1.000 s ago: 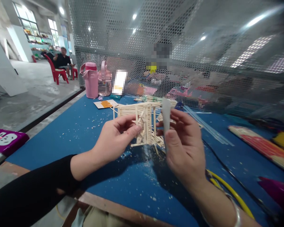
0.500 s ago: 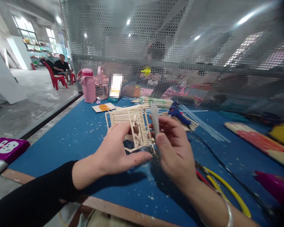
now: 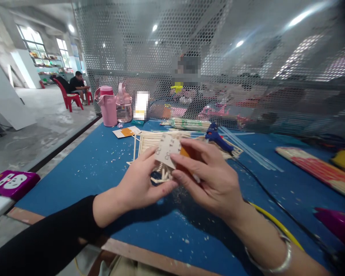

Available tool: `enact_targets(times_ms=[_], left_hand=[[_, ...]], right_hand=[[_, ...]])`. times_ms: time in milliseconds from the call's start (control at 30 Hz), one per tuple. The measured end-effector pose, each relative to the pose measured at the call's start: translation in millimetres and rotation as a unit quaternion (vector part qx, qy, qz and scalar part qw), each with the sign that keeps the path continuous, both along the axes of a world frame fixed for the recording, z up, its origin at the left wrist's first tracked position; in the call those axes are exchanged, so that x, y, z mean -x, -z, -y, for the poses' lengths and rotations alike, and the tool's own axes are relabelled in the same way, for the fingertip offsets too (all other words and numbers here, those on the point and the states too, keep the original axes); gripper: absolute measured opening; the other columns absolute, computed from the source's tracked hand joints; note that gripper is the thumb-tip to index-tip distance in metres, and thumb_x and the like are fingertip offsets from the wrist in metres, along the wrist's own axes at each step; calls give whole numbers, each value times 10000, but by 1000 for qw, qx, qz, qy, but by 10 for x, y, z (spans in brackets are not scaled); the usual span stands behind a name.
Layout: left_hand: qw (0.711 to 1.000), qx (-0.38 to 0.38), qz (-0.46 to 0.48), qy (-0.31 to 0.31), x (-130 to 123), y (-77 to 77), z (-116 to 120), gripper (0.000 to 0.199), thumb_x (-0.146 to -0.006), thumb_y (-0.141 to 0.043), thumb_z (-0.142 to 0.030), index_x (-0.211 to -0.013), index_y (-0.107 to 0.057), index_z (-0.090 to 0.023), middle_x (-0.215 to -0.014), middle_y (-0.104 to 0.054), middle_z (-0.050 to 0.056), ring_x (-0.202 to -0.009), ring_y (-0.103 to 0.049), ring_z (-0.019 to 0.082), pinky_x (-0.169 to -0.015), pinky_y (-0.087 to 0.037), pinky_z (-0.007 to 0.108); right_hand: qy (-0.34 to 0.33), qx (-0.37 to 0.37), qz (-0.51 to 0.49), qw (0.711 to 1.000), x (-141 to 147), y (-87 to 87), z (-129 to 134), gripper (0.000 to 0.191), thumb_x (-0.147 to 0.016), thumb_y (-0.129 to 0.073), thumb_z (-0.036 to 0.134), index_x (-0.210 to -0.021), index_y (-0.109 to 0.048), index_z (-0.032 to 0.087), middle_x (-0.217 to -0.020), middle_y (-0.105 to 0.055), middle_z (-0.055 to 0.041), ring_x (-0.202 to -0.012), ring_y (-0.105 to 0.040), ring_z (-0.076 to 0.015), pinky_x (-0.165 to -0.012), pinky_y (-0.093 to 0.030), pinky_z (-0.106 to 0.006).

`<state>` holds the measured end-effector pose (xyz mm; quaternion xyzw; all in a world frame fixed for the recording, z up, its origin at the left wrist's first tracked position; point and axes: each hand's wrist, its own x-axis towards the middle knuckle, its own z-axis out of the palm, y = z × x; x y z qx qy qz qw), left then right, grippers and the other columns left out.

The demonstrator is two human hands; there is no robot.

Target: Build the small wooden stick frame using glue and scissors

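Note:
A small frame of pale wooden sticks (image 3: pixel 149 142) is tilted above the blue table, with my left hand (image 3: pixel 140 178) wrapped round its near left side. Between the fingers and thumb of my right hand (image 3: pixel 209 172) is a piece of sandpaper (image 3: pixel 168 150), its printed pale back facing me and an orange part showing by the fingers. The sandpaper lies in front of the stick frame and hides much of its right part. My right hand wears a bracelet at the wrist.
Behind are a pink flask (image 3: pixel 107 107), a clear jug (image 3: pixel 123 107), a sandpaper sheet (image 3: pixel 127 132), bundled sticks (image 3: pixel 189 123) and a blue glue gun (image 3: pixel 218 138) with a black cord. Yellow-handled pliers (image 3: pixel 276 222) lie right, a purple socket block (image 3: pixel 14 183) left. A person sits far left.
The sandpaper has turned from edge-on to show its printed back, and moved left over the stick frame with my right hand. The frame has tilted lower.

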<state>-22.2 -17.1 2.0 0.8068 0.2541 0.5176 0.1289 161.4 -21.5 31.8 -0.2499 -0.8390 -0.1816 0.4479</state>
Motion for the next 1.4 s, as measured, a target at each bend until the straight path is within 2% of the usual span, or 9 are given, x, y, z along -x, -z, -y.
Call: enact_targets(times_ms=[133, 267, 400, 567, 700, 800, 1033, 1267, 1400], left_hand=[[1000, -2, -4, 16, 5, 1, -1, 338, -819, -662, -328, -1109, -602, -165, -1190, -633, 127, -1137, -582, 246, -968, -493, 430], [1000, -14, -3, 25, 21, -11, -13, 351, -806, -676, -311, -1114, -615, -154, -1237, -620, 138, -1181, -565, 246, -990, -483, 421], [999, -18, -5, 27, 34, -19, -27, 325, -805, -676, -304, -1091, -633, -156, -1229, -633, 128, -1156, -587, 239, -969, -502, 405], [998, -39, -20, 44, 49, -29, -48, 325, -797, -684, -308, -1061, -646, -123, -1169, -658, 155, -1105, -617, 242, -930, -525, 402], [997, -48, -22, 47, 65, -30, -70, 349, -800, -683, -313, -1092, -640, -127, -1211, -647, 165, -1141, -606, 246, -948, -518, 420], [998, -50, -18, 46, 74, -28, -83, 398, -798, -685, -325, -1146, -621, -143, -1231, -641, 160, -1151, -605, 243, -956, -515, 428], [998, -47, -8, 47, 83, -41, -92, 383, -797, -686, -314, -1136, -625, -145, -1220, -647, 157, -1145, -610, 234, -959, -516, 421], [998, -34, -7, 44, 83, -53, -83, 325, -797, -688, -311, -1079, -643, -154, -1186, -663, 140, -1120, -619, 228, -943, -522, 410], [998, -47, -8, 51, 78, -54, -81, 339, -797, -690, -309, -1086, -635, -141, -1181, -661, 148, -1112, -621, 225, -929, -527, 393]], right_hand=[[25, -25, 9, 999, -52, -58, -48, 293, -799, -663, 142, -1092, -660, 148, -1192, -595, -189, -1113, -578, -282, -891, -517, -463], [2, -54, 56, 997, -96, -65, -86, 313, -788, -664, 113, -1098, -647, 150, -1197, -599, -186, -1132, -572, -280, -909, -508, -461], [-2, -71, 58, 996, -116, -69, -100, 325, -783, -668, 113, -1103, -631, 159, -1209, -598, -185, -1144, -571, -282, -914, -507, -465], [7, -71, 54, 996, -137, -99, -82, 327, -787, -672, 121, -1099, -627, 204, -1220, -617, -151, -1124, -594, -266, -903, -515, -458], [18, -67, 67, 995, -147, -97, -79, 298, -793, -671, 133, -1083, -643, 197, -1217, -631, -156, -1106, -608, -271, -890, -517, -458], [42, -75, 33, 996, -148, -75, -87, 336, -789, -674, 143, -1112, -640, 230, -1238, -630, -131, -1109, -609, -273, -886, -517, -469], [48, -50, 11, 998, -141, -18, -92, 400, -798, -661, 166, -1169, -637, 311, -1294, -608, -81, -1144, -593, -280, -902, -506, -499], [31, -30, 15, 999, -92, 11, -70, 394, -803, -650, 159, -1173, -638, 292, -1297, -603, -98, -1164, -580, -277, -920, -497, -498], [40, -45, -4, 998, -67, 10, -56, 376, -792, -661, 145, -1151, -648, 256, -1269, -616, -123, -1144, -589, -285, -911, -500, -502]])
